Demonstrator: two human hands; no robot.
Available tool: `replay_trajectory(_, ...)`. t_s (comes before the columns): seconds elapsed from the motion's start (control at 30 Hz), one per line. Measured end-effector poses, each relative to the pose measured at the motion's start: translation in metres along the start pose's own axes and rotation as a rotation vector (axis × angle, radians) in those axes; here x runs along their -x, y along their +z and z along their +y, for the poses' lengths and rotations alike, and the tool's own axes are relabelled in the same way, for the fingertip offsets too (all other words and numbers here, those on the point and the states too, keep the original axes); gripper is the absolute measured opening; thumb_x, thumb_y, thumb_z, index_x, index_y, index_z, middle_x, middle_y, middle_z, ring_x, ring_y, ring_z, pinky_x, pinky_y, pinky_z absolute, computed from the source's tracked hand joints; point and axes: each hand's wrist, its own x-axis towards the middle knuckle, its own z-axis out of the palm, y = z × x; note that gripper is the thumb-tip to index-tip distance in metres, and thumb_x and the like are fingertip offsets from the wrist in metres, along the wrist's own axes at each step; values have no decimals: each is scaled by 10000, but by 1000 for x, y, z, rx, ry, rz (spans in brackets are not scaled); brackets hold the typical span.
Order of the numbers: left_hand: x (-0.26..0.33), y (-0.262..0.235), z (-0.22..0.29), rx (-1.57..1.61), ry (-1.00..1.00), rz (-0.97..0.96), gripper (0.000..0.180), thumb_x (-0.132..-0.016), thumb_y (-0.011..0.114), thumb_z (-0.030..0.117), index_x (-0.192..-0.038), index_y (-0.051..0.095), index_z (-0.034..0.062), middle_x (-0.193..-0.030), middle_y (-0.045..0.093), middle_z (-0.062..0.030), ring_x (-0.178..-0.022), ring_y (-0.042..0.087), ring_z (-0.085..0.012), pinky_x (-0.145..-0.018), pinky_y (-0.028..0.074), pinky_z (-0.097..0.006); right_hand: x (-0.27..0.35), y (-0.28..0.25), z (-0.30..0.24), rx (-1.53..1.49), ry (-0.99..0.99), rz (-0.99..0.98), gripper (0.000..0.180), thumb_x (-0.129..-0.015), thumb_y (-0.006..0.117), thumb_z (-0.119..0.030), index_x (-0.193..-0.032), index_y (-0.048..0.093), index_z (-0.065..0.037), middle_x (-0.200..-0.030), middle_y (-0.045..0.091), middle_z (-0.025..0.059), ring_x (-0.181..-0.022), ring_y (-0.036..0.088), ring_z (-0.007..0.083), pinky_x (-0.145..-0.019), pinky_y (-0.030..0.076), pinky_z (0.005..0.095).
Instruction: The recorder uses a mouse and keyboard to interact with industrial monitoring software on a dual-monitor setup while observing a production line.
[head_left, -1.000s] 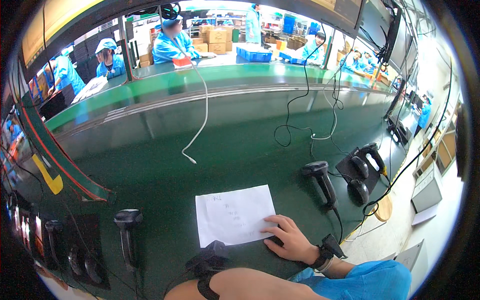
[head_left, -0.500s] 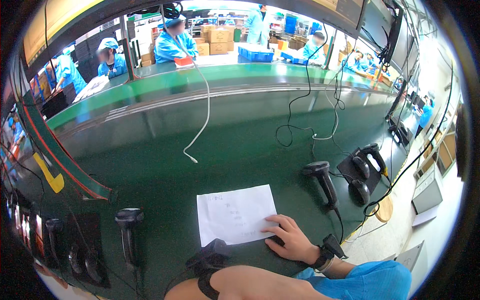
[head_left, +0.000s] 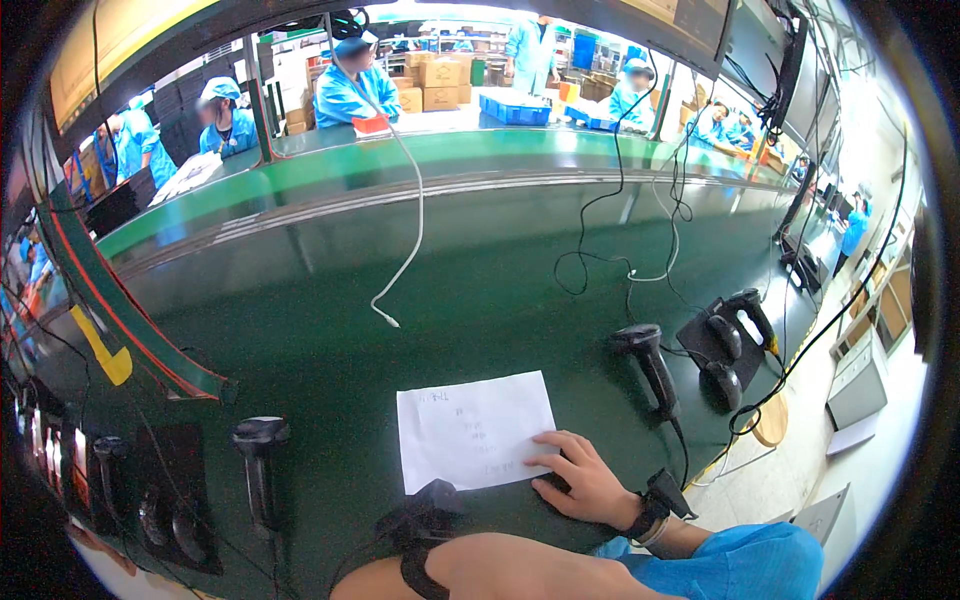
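Observation:
A white sheet of paper (head_left: pixel 475 425) with a few faint lines of writing lies flat on the dark green bench. My right hand (head_left: pixel 583 482) rests at its lower right corner, fingers spread and touching the sheet. On that wrist is a black strapped device (head_left: pixel 665 495). Close to the lower edge, my left hand (head_left: pixel 530 565) lies across in front of me. Its fingers are hidden from view. A second black device (head_left: pixel 425 508) is strapped at the left wrist and overlaps the paper's near edge.
Black handheld scanners stand on both sides, one left (head_left: pixel 262 470) and one right (head_left: pixel 650 370). Two mice lie on a black pad (head_left: pixel 705 335) at right. A white cable (head_left: pixel 415 230) hangs onto the bench. Beyond the green ledge (head_left: pixel 450 155), several people in blue work near blue trays (head_left: pixel 515 108).
The view has shifted very slightly. My hands and the paper keep their places. In the background, the standing person has moved a little to the right.

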Motion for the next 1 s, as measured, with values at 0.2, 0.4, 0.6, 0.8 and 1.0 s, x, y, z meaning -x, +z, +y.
replay_trajectory(0.2,-1,0,3,-43,3,-23,1303,-634,927,594,-1416,342,-269,-1376,440,-506,-1251,564,-542,-987,500,-506,0,0,0,-13,-2,5,349,-895,738,-185,-1227,643,-130,-1400,504,164,-1304,487,395,-1088,415,486)
replay_trajectory(0.4,1,-1,4,-78,-39,-32,1336,-605,941,594,-1422,331,-269,-1380,433,-509,-1266,553,-541,-999,488,-514,0,0,-2,-9,-2,3,354,-893,740,-181,-1229,640,-132,-1398,505,165,-1301,489,395,-1090,412,485)
replay_trajectory(0.6,-1,0,-3,53,-33,-82,1407,-570,974,560,-1463,257,-257,-1434,378,-501,-1342,476,-545,-1056,432,-532,1,1,2,-16,2,8,356,-896,738,-183,-1235,640,-133,-1404,503,163,-1316,475,393,-1102,405,484)
replay_trajectory(0.8,0,1,-2,26,-85,-126,1465,-548,981,562,-1492,203,-242,-1489,299,-496,-1408,391,-541,-1124,341,-560,-1,0,-1,6,-8,9,347,-899,738,-187,-1229,648,-129,-1408,505,159,-1321,471,393,-1104,406,483)
replay_trajectory(1.0,-1,1,-1,27,-29,-65,1390,-573,953,593,-1444,296,-268,-1398,421,-503,-1270,548,-536,-973,507,-493,0,0,0,8,6,-3,351,-893,742,-178,-1228,651,-125,-1400,512,158,-1312,479,389,-1101,411,479)
